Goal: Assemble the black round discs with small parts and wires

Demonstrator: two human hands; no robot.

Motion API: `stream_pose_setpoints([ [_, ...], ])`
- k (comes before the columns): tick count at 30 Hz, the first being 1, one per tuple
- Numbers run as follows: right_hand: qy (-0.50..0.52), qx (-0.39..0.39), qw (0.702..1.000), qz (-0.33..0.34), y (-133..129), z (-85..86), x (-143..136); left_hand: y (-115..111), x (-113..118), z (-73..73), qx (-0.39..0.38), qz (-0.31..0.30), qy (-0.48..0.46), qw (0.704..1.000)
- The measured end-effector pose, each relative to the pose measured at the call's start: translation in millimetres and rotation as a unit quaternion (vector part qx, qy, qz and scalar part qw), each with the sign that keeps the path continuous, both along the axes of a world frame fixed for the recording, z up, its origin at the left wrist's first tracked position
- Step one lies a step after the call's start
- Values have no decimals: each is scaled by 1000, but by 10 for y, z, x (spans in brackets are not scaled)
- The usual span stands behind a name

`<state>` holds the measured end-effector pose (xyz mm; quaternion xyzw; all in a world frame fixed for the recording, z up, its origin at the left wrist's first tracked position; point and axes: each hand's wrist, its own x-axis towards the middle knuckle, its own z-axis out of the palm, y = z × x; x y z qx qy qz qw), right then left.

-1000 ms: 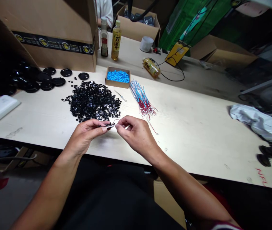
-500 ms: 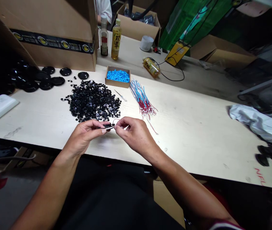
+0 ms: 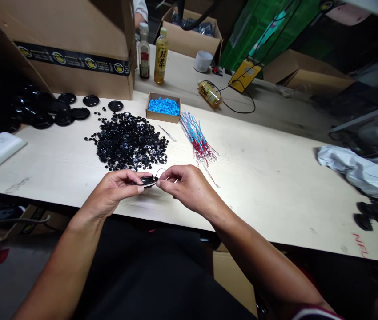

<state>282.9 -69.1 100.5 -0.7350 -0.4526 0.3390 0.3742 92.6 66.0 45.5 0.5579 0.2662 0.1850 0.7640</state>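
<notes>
Disc (image 3: pixel 149 181) between hands (image 3: pixel 106 192) (image 3: pixel 186 186) — left edge out of sight, wire (image 3: pixel 157 172) faint

Left hand (image 3: pixel 107 193) and right hand (image 3: pixel 187 186) close together
Thumbs (image 3: pixel 130 191) pinch toward fingers (image 3: pixel 174 170); both forearms (image 3: pixel 60 255) angle inward.

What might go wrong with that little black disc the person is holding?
The left hand holds the black disc by one side, so it might slip and drop near the heap of small black parts just beyond. A thin wire loops up between the disc and the right hand; pulled too hard, it could perhaps kink or snap.
</notes>
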Motion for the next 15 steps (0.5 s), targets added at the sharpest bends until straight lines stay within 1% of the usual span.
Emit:
stream_pose_setpoints([
  [4, 45, -11, 999, 7, -11, -54, 40, 20, -40, 9, -5, -13, 0, 1000],
  [9, 135, -20, 991, 15, -1, -129, 80, 28, -50, 9, -43, -23, -15, 999],
  [12, 213, -12, 977, 10, 19, -129, 74, 33, -51, -8, -75, -36, -29, 996],
  [15, 298, -9, 954, 19, 33, -121, 56, 33, -49, -28, -123, -50, -60, 989],
])
